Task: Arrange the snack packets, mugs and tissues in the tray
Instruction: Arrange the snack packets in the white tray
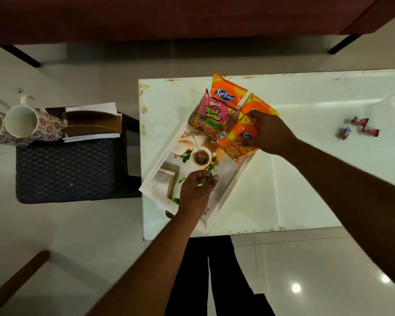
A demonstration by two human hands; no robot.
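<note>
A white tray [228,190] with a printed tea picture lies askew on the white table [306,179]. A pink Bingo packet [211,118] and an orange Kurkure packet [227,92] lean at its far end. My right hand [271,133] grips another orange Kurkure packet [237,144] over the tray's right side, and one more orange packet [258,106] shows behind it. My left hand [195,193] hovers over the tray's near part, fingers loosely curled, holding nothing. Two floral mugs [25,123] and a tissue holder [91,123] stand on a dark stool at the left.
The dark blue stool [64,169] sits left of the table. Small crumpled wrappers [360,130] lie on the table's right side. A red sofa [192,17] runs along the top. A wooden chair arm [16,283] crosses the bottom left.
</note>
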